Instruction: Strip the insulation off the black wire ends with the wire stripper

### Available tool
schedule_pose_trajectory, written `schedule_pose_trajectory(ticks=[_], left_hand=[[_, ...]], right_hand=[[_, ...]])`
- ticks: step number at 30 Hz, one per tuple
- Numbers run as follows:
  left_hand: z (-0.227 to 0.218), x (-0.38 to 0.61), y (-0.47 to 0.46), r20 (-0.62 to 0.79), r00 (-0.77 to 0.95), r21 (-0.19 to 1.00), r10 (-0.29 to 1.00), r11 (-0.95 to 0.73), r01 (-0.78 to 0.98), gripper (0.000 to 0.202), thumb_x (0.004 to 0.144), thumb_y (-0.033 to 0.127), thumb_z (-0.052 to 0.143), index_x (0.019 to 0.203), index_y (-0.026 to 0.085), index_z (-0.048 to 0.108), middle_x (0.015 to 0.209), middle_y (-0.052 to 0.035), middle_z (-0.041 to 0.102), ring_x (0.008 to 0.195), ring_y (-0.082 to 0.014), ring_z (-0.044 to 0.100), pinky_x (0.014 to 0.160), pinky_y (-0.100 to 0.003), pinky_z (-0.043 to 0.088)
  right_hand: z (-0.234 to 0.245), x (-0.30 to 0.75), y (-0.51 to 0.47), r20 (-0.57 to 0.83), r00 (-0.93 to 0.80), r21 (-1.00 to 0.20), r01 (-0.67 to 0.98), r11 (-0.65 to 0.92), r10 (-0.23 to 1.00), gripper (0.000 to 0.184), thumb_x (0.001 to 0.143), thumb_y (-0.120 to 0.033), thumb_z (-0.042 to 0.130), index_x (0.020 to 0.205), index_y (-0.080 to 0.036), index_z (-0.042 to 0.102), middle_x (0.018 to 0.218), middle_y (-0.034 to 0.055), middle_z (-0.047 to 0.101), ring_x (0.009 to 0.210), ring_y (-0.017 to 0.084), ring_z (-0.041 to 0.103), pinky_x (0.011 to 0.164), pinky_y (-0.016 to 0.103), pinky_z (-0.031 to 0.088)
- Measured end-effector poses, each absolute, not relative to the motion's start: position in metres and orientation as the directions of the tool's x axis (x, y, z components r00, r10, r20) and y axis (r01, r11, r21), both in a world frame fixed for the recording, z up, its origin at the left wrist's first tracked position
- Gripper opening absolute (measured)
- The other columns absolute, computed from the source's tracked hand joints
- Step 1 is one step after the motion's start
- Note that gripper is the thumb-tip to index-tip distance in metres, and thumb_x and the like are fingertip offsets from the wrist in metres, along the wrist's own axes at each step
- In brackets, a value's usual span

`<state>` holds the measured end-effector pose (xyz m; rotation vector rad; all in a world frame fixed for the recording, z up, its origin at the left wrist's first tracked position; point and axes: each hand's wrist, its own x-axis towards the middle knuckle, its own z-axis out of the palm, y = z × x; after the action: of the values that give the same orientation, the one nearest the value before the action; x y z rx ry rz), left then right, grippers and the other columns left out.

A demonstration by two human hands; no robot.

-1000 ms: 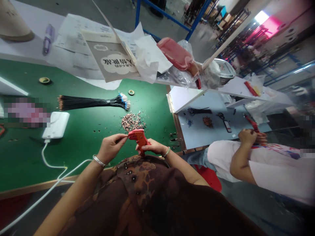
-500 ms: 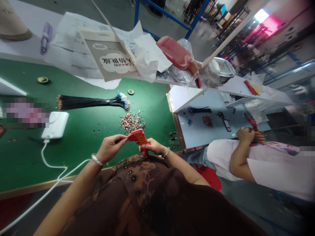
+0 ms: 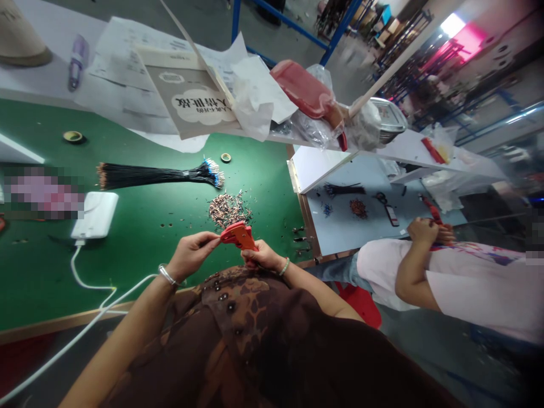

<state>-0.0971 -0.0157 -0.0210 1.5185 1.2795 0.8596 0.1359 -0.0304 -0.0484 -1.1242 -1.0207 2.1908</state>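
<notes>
Over the green bench mat [image 3: 127,272], I see the right hand [image 3: 264,256] clenching a red crimper [image 3: 239,236], the left hand [image 3: 191,256] pinching something tiny at its tip (too small to tell).

Red crimper [image 3: 239,237] in R hand [image 3: 264,255], nose by L hand [image 3: 191,256]

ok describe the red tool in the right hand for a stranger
At the green table, find the heap of copper bits. Just below it, the red crimper sits in the right hand, unlike the red one with the co-worker.
</notes>
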Motion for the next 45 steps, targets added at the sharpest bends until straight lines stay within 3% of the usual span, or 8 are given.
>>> schedule_pose_trajectory(ticks=[9, 13, 15, 18, 24, 29, 31, 45], left_hand=[[-0.025, -0.100, -0.015, -0.069, 0.106, 0.944, 0.992, 0.030, 0.328, 0.047, 0.074, 0.061, 0.064, 0.081, 0.016, 0.074, 0.077, -0.0068, 0.074, 0.067, -0.0164, 0.064, 0.063, -0.024, 0.049], [-0.030, -0.102, -0.018, -0.091, 0.087, 0.946, 0.992, 0.059, 0.319, 0.044, 0.072, 0.058, 0.067, 0.082, 0.016, 0.074, 0.078, -0.0064, 0.075, 0.068, -0.0167, 0.065, 0.063, -0.024, 0.051], [-0.032, -0.102, -0.019, -0.086, 0.077, 0.945, 0.993, 0.057, 0.321, 0.042, 0.073, 0.056, 0.066, 0.082, 0.016, 0.074, 0.079, -0.0062, 0.075, 0.069, -0.0170, 0.066, 0.064, -0.025, 0.052], [-0.033, -0.100, -0.021, -0.035, 0.080, 0.938, 0.996, 0.005, 0.347, 0.037, 0.076, 0.051, 0.065, 0.085, 0.017, 0.074, 0.082, -0.0060, 0.075, 0.070, -0.0170, 0.067, 0.065, -0.025, 0.053], [-0.035, -0.101, -0.025, 0.138, 0.141, 0.868, 0.980, -0.188, 0.459, 0.030, 0.083, 0.043, 0.059, 0.087, 0.017, 0.075, 0.076, -0.0040, 0.071, 0.063, -0.0130, 0.061, 0.062, -0.024, 0.047], [-0.037, -0.094, -0.028, 0.186, 0.204, 0.813, 0.961, -0.267, 0.517, 0.030, 0.087, 0.040, 0.056, 0.089, 0.017, 0.074, 0.073, -0.0034, 0.068, 0.062, -0.0124, 0.058, 0.062, -0.024, 0.045], [-0.040, -0.091, -0.030, 0.178, 0.230, 0.811, 0.957, -0.275, 0.516, 0.030, 0.087, 0.040, 0.056, 0.089, 0.017, 0.074, 0.073, -0.0037, 0.069, 0.063, -0.0128, 0.059, 0.063, -0.024, 0.045], [-0.057, -0.077, -0.052, -0.031, 0.197, 0.902, 0.980, -0.057, 0.428, 0.034, 0.084, 0.047, 0.056, 0.088, 0.020, 0.075, 0.087, -0.0051, 0.077, 0.073, -0.0183, 0.070, 0.068, -0.025, 0.052]], right_hand=[[-0.047, 0.152, -0.022, -0.380, -0.635, -0.823, -0.100, -0.560, 0.672, 0.058, 0.075, -0.062, 0.067, 0.101, -0.012, 0.056, 0.080, 0.0045, 0.059, 0.070, 0.017, 0.062, 0.067, 0.033, 0.051], [-0.070, 0.168, -0.017, -0.440, -0.440, -0.874, 0.409, -0.261, 0.783, 0.053, 0.082, -0.063, 0.057, 0.101, -0.014, 0.058, 0.081, 0.0037, 0.060, 0.070, 0.015, 0.058, 0.066, 0.028, 0.046], [-0.084, 0.173, -0.018, -0.443, -0.383, -0.631, 0.776, 0.022, 0.810, 0.044, 0.083, -0.057, 0.058, 0.099, -0.016, 0.061, 0.087, 0.0050, 0.063, 0.076, 0.017, 0.058, 0.071, 0.027, 0.044], [-0.101, 0.176, -0.023, -0.455, -0.374, -0.268, 0.923, 0.276, 0.808, 0.036, 0.082, -0.047, 0.062, 0.099, -0.015, 0.065, 0.095, 0.0103, 0.065, 0.089, 0.023, 0.059, 0.081, 0.032, 0.042], [-0.106, 0.169, -0.024, -0.435, -0.404, -0.256, 0.912, 0.320, 0.805, 0.032, 0.080, -0.036, 0.068, 0.102, -0.014, 0.065, 0.109, 0.0150, 0.062, 0.108, 0.028, 0.054, 0.093, 0.038, 0.039], [-0.065, 0.139, -0.012, -0.207, -0.516, -0.825, 0.549, 0.136, 0.831, 0.036, 0.098, -0.046, 0.042, 0.106, -0.016, 0.060, 0.096, 0.0050, 0.064, 0.085, 0.014, 0.059, 0.077, 0.025, 0.044], [-0.049, 0.124, -0.010, -0.118, -0.493, -0.911, 0.400, 0.104, 0.862, 0.035, 0.095, -0.049, 0.048, 0.100, -0.016, 0.060, 0.087, 0.0019, 0.062, 0.078, 0.013, 0.058, 0.073, 0.023, 0.044], [-0.067, 0.103, -0.028, -0.324, -0.311, -0.942, 0.017, -0.335, 0.893, 0.040, 0.082, -0.054, 0.061, 0.070, -0.016, 0.056, 0.055, -0.0030, 0.055, 0.047, 0.009, 0.051, 0.050, 0.021, 0.042]])
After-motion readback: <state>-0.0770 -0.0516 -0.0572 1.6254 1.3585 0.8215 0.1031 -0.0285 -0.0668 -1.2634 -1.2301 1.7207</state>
